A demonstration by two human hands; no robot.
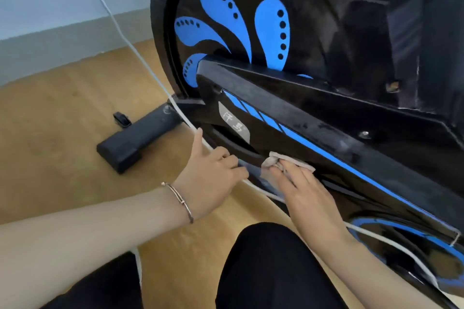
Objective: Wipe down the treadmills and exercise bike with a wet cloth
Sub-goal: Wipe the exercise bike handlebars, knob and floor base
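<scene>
Just one cloth (273, 159) here. Your right hand (305, 193) presses it with mostly straight fingers onto the exercise bike's (326, 118) black side panel, at 5 o'clock from the flywheel disc (241, 40) with its four blue petals. Your left hand (213, 173), at 9 o'clock of the cloth, seems to curl around the single white cable (140, 57).

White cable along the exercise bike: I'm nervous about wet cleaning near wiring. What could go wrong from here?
1. The cloth under the right hand works just beside the white cable, which the left hand appears to hold aside; water may reach it.
2. Tugging the cable could strain its connection, which is out of view.
3. The cable runs on behind the right forearm, so a wiping stroke may snag it.
</scene>
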